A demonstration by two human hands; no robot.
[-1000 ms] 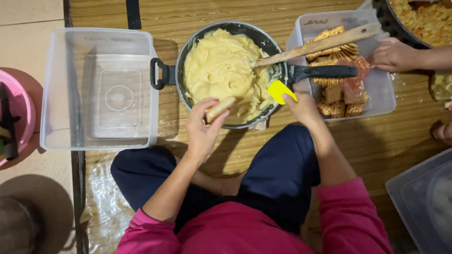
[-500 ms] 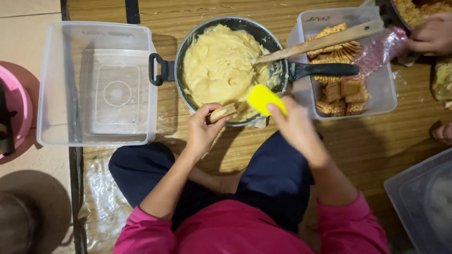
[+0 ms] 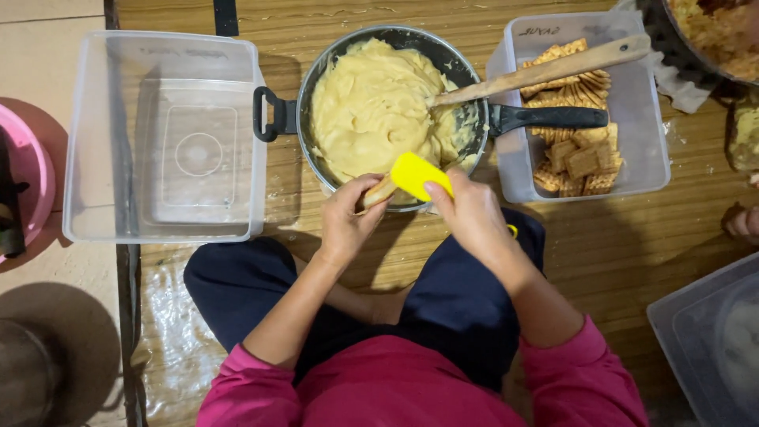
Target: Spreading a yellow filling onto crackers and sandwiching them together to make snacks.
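Observation:
My left hand (image 3: pixel 348 217) holds a small tan biscuit (image 3: pixel 380 191) at the near rim of a dark pan (image 3: pixel 278 112) full of pale yellow cream (image 3: pixel 371 107). My right hand (image 3: pixel 473 213) grips a yellow spatula (image 3: pixel 421 175), its blade lying over the biscuit. A wooden spoon (image 3: pixel 545 69) rests in the cream, its handle pointing right over the pan's black handle (image 3: pixel 553 118).
An empty clear plastic tub (image 3: pixel 162 136) stands left of the pan. A second clear tub (image 3: pixel 640 103) with several brown biscuits sits to the right. Another person's fingers (image 3: pixel 743 223) show at the right edge. A pink bowl (image 3: pixel 32 178) lies far left.
My right hand has carried the yellow spatula leftward onto the biscuit in my left hand. Another person's hand that reached over the biscuit tub at the upper right has withdrawn.

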